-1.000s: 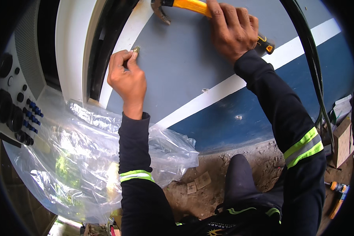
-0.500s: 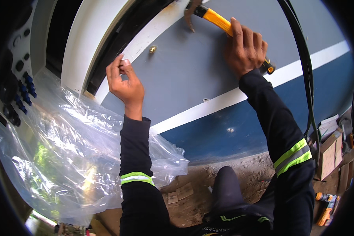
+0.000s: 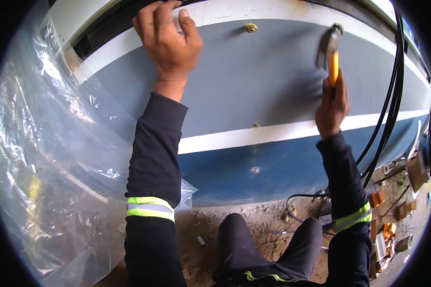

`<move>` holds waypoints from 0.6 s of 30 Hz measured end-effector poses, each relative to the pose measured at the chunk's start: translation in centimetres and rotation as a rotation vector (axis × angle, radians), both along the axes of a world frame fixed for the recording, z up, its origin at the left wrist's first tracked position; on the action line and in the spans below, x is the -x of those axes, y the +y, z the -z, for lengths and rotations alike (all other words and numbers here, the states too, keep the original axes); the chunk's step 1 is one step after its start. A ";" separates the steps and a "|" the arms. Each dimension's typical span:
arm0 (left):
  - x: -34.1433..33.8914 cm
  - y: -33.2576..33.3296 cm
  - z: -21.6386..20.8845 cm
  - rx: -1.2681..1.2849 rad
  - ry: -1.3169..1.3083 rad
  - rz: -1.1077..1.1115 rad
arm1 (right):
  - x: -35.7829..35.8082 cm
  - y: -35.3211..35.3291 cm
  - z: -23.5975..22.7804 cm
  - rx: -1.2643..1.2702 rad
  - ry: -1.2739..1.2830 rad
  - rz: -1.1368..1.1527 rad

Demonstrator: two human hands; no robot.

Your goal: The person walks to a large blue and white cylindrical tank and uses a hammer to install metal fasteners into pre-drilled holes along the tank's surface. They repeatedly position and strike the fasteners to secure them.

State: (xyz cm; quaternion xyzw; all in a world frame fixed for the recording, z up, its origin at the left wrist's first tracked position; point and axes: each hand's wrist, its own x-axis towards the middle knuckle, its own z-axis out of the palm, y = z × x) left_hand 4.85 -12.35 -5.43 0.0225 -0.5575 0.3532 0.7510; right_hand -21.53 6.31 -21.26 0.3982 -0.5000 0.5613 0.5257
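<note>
My right hand (image 3: 334, 105) grips a claw hammer (image 3: 334, 69) by its yellow handle. The hammer's head is raised against the upper right of a grey wall, by its white top band; whether it touches is unclear. At the upper left, my left hand (image 3: 171, 45) rests at the dark window frame (image 3: 88, 40) with loosely bent fingers. Its thumb stands apart, and I see nothing held in it. Between the hands, a brass-coloured fitting (image 3: 250, 28) sticks out of the wall (image 3: 244, 71) just below the white band.
Clear plastic sheeting (image 3: 57, 158) hangs on the left. Black cables (image 3: 392, 100) run down the right side. Two small holed spots mark the lower wall, one on a white stripe (image 3: 225, 139). Boxes (image 3: 418, 171), orange tools (image 3: 389, 230) and debris lie on the dirt floor at right.
My view has shifted right along the wall. The hammer has swung from lying sideways to pointing up, its head now by the white band. My left hand has moved up onto the window frame.
</note>
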 end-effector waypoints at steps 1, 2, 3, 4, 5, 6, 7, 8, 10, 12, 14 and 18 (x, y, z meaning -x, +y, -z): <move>-0.1 0.3 0.0 0.062 0.033 -0.070 | -1.1 1.4 0.6 -0.125 -0.126 -0.241; 0.1 0.6 0.1 0.059 0.037 -0.022 | -2.3 2.8 1.1 -0.236 -0.274 -0.449; 0.2 0.8 0.1 0.054 0.039 0.028 | -3.6 3.9 1.5 -0.247 -0.302 -0.624; 0.4 1.0 0.4 0.055 0.032 0.071 | -4.9 4.6 2.3 -0.241 -0.356 -0.787; 0.5 1.1 0.4 0.072 0.042 0.096 | -6.2 4.9 2.4 -0.252 -0.346 -0.812; 0.7 1.1 0.5 0.088 0.050 0.121 | -7.4 4.9 2.5 -0.245 -0.330 -0.825; 0.8 1.0 0.5 0.104 0.057 0.145 | -8.5 4.9 2.3 -0.255 -0.277 -0.794; 0.9 0.9 0.5 0.097 0.068 0.133 | -9.5 4.7 2.0 -0.269 -0.226 -0.757; 0.9 0.5 0.4 0.085 0.082 0.106 | -11.4 4.0 1.6 -0.214 -0.217 -0.700; 1.0 0.2 0.4 0.102 0.092 0.136 | -12.7 3.3 1.3 -0.160 -0.195 -0.699; 1.0 0.0 0.5 0.090 0.096 0.147 | -13.2 2.8 0.9 -0.205 -0.140 -0.638; 1.1 -0.1 0.6 0.089 0.114 0.162 | -13.3 2.3 0.7 -0.283 -0.136 -0.641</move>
